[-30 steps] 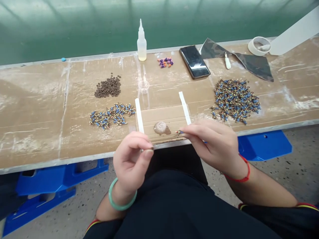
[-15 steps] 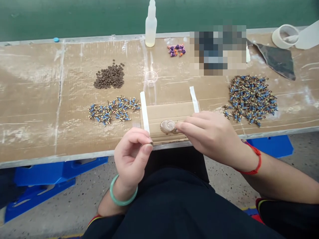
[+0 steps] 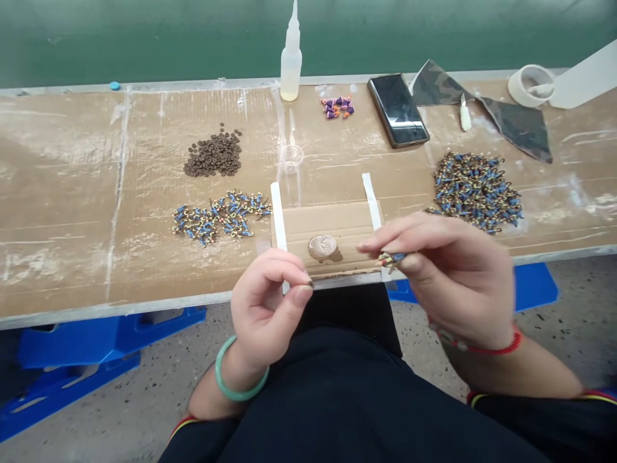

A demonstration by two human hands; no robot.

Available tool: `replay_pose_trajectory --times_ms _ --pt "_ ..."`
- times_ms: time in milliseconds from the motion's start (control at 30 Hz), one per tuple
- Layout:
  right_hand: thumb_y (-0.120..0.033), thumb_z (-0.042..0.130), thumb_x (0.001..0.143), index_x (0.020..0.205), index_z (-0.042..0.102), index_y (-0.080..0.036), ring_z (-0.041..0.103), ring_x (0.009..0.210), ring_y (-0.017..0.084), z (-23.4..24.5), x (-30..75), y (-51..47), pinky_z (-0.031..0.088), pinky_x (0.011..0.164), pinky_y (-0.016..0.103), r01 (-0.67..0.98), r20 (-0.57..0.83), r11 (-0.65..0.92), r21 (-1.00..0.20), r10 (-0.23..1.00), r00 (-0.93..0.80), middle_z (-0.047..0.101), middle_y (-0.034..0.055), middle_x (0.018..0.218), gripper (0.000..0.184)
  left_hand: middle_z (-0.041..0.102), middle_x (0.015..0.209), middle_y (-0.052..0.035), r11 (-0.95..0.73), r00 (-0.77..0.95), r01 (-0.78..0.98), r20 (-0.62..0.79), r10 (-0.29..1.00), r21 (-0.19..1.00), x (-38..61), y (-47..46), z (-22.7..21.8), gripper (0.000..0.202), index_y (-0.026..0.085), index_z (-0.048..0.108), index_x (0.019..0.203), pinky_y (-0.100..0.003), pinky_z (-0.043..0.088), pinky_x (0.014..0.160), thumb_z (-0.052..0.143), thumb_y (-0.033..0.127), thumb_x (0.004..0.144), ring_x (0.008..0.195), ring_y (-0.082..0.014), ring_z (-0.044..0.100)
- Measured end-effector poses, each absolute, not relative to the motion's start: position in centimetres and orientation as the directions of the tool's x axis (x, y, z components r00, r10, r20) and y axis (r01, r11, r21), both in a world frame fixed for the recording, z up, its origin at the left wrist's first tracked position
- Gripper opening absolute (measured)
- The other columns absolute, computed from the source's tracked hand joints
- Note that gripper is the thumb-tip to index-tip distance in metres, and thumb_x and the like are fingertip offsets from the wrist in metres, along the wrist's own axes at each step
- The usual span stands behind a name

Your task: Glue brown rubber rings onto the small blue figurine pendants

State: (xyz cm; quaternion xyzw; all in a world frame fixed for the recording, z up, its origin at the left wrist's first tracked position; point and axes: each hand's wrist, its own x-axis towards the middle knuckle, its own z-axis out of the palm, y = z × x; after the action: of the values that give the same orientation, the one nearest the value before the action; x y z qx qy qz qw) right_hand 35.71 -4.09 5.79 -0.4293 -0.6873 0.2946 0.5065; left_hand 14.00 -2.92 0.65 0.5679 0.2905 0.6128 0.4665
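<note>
My left hand (image 3: 270, 305) is closed in a pinch at the table's front edge. Between its thumb and forefinger shows the edge of a small dark brown piece (image 3: 311, 283), which looks like one of the brown discs (image 3: 214, 154) piled at the left. My right hand (image 3: 456, 283) pinches a small figurine (image 3: 388, 259) in blue, yellow and brown. Between the hands, a small round glossy, see-through piece (image 3: 322, 247) rests on a cardboard pad (image 3: 332, 215). Similar figurines lie in a left group (image 3: 212, 218) and a larger right heap (image 3: 477, 190), partly behind my right hand.
Behind are a squeeze bottle (image 3: 290, 71), purple-and-orange pieces (image 3: 337, 107), a phone (image 3: 398, 109), a small white-handled tool (image 3: 464, 117), camouflage cloth (image 3: 520, 125) and a tape roll (image 3: 518, 87). A clear cup (image 3: 292, 158) stands mid-table. White strips (image 3: 278, 215) flank the pad.
My right hand has moved right, away from the glossy round piece, and has turned so the figurine in its fingers shows. My left hand has shifted slightly right, still pinching the brown piece.
</note>
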Motion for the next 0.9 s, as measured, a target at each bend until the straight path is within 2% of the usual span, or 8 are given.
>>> replay_pose_trajectory --times_ms 33,100,200,300,467,733,833,900 --pt "-0.022 0.067 0.108 0.114 0.076 -0.032 0.080 0.102 0.021 5.2 35.0 -4.4 0.068 0.086 0.035 0.133 0.392 0.400 -0.907 0.916 -0.081 0.081 0.0012 0.108 0.015 0.071 0.086 -0.0033 -0.410 0.107 -0.239 0.443 0.890 0.880 14.3 -2.9 1.1 0.006 0.021 0.071 0.095 -0.028 0.055 0.071 0.074 0.023 0.100 0.078 -0.0155 0.067" --pt "-0.027 0.068 0.109 0.115 0.077 -0.033 0.081 0.104 0.020 4.3 33.7 -5.0 0.071 0.088 0.035 -0.113 0.309 0.304 -0.946 0.950 -0.037 0.082 -0.0003 0.112 0.012 0.072 0.086 -0.0028 -0.432 0.160 -0.229 0.472 0.867 0.872 14.8 -2.9 2.2 0.008 0.021 0.070 0.094 -0.028 0.057 0.073 0.073 0.022 0.101 0.080 -0.0154 0.069" --pt "-0.027 0.075 0.106 0.111 0.078 -0.030 0.082 0.102 0.020 3.9 32.4 -5.6 0.072 0.087 0.033 -0.262 0.268 0.263 -0.928 0.963 0.018 0.083 -0.0007 0.113 0.007 0.072 0.086 -0.0021 -0.450 0.196 -0.205 0.487 0.851 0.869 15.3 -2.9 3.6 0.011 0.020 0.067 0.093 -0.029 0.059 0.075 0.071 0.023 0.103 0.080 -0.0145 0.069" --pt "-0.028 0.077 0.104 0.109 0.078 -0.028 0.083 0.101 0.022 4.3 32.2 -5.6 0.073 0.084 0.034 -0.225 0.303 0.307 -0.925 0.951 0.054 0.083 0.0016 0.112 0.006 0.071 0.086 -0.0023 -0.461 0.191 -0.176 0.490 0.851 0.870 15.5 -2.9 4.1 0.013 0.021 0.067 0.092 -0.030 0.060 0.075 0.070 0.025 0.104 0.079 -0.0146 0.069" --pt "-0.029 0.073 0.106 0.111 0.080 -0.027 0.083 0.099 0.024 4.8 32.6 -5.3 0.074 0.083 0.034 -0.093 0.419 0.417 -0.904 0.908 -0.001 0.083 0.0041 0.112 0.008 0.070 0.084 -0.0018 -0.473 0.198 -0.142 0.493 0.847 0.870 15.6 -3.0 4.2 0.014 0.021 0.067 0.092 -0.031 0.061 0.077 0.071 0.026 0.104 0.080 -0.0151 0.070" --pt "-0.020 0.072 0.106 0.121 0.080 -0.028 0.082 0.108 0.018 4.8 32.5 -5.6 0.071 0.090 0.026 -0.082 0.462 0.460 -0.884 0.887 -0.013 0.081 0.0004 0.121 0.018 0.072 0.089 -0.0024 -0.477 0.202 -0.157 0.501 0.841 0.865 15.7 -2.9 4.2 0.012 0.020 0.067 0.094 -0.029 0.060 0.078 0.071 0.024 0.104 0.083 -0.0145 0.070" --pt "-0.019 0.072 0.106 0.120 0.078 -0.028 0.082 0.107 0.019 4.8 32.6 -5.6 0.071 0.089 0.027 -0.026 0.477 0.477 -0.879 0.879 -0.017 0.082 0.0010 0.120 0.018 0.073 0.089 -0.0020 -0.482 0.200 -0.165 0.508 0.838 0.860 15.7 -2.9 4.1 0.011 0.020 0.068 0.094 -0.029 0.060 0.078 0.071 0.024 0.104 0.085 -0.0147 0.071" --pt "-0.019 0.071 0.106 0.118 0.076 -0.028 0.082 0.103 0.020 4.9 33.2 -5.4 0.070 0.085 0.028 0.067 0.495 0.496 -0.866 0.868 -0.039 0.083 0.0021 0.116 0.015 0.073 0.088 -0.0023 -0.487 0.187 -0.162 0.511 0.839 0.859 15.6 -2.9 3.7 0.011 0.021 0.068 0.093 -0.029 0.059 0.076 0.072 0.025 0.103 0.083 -0.0150 0.070"
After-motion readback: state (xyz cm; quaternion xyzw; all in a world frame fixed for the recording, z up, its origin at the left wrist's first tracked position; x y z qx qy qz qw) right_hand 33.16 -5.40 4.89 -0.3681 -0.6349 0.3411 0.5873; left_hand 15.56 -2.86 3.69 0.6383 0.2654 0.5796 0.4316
